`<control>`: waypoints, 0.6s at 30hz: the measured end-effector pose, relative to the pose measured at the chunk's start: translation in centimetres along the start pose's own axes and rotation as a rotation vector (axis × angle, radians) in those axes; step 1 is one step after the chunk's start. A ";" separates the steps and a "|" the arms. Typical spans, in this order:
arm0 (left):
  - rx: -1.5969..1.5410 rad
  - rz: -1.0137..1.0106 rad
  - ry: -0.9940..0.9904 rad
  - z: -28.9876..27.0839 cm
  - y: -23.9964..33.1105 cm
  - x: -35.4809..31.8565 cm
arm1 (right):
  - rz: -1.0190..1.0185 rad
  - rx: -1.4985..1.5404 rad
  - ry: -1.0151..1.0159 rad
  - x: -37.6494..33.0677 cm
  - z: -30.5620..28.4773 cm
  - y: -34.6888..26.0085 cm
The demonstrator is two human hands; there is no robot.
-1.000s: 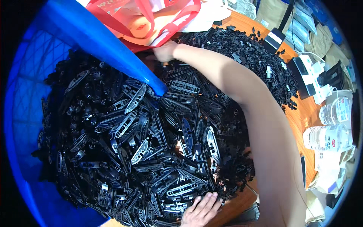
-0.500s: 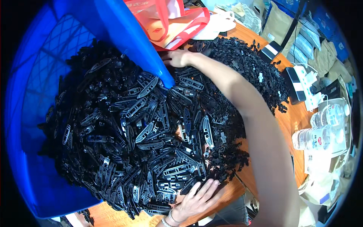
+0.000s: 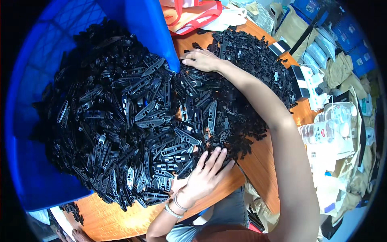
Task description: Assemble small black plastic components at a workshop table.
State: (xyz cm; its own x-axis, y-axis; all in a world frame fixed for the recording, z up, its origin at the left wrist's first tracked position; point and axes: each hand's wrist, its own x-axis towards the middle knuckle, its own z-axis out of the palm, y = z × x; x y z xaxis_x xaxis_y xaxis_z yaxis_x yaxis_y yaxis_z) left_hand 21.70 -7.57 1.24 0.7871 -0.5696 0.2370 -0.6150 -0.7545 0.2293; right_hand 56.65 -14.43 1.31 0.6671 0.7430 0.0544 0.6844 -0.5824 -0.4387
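A big heap of black plastic clips (image 3: 149, 121), long, narrow and slotted, spills from a blue crate (image 3: 161, 36) lying tipped on the table. Beside it, to the right, spreads a pile of smaller black plastic parts (image 3: 258, 68). My right hand (image 3: 199, 59) reaches across to the far side, palm down, its fingers stretched out just right of the crate's rim, on the strip where the two piles meet. At the near edge, my left hand (image 3: 207, 175), with bracelets on the wrist, rests its spread fingers against the black parts. Neither hand visibly holds anything.
The wooden table (image 3: 121, 220) shows along the near edge. A red and white bag (image 3: 193, 18) lies at the back. Along the right stand a white power strip (image 3: 316, 86), a black box (image 3: 298, 82) and clear plastic bottles (image 3: 318, 132). Brown bags (image 3: 298, 32) lie beyond.
The whole view has shifted, so the heap sits higher and further left. My right hand, partly behind the crate's rim before, now shows fully. My left fingers stay spread at the heap's near edge.
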 end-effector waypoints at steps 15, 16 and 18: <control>0.058 0.122 -0.060 0.0 1.3 0.6 | 0.073 -0.023 0.141 -4.4 3.1 -4.7; 0.054 0.120 -0.057 0.1 1.3 0.7 | 0.110 -0.009 0.114 -4.3 3.3 -5.1; 0.081 0.176 -0.085 0.4 1.4 0.7 | 0.090 -0.008 0.103 -4.1 3.7 -5.8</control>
State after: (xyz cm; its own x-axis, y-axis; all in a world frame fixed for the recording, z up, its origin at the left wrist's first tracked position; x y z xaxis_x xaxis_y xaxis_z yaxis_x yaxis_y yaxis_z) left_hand 21.39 -9.18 1.32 0.6713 -0.7175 0.1856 -0.7400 -0.6628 0.1143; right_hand 48.82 -12.89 0.27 0.7520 0.6503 0.1076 0.6229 -0.6478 -0.4386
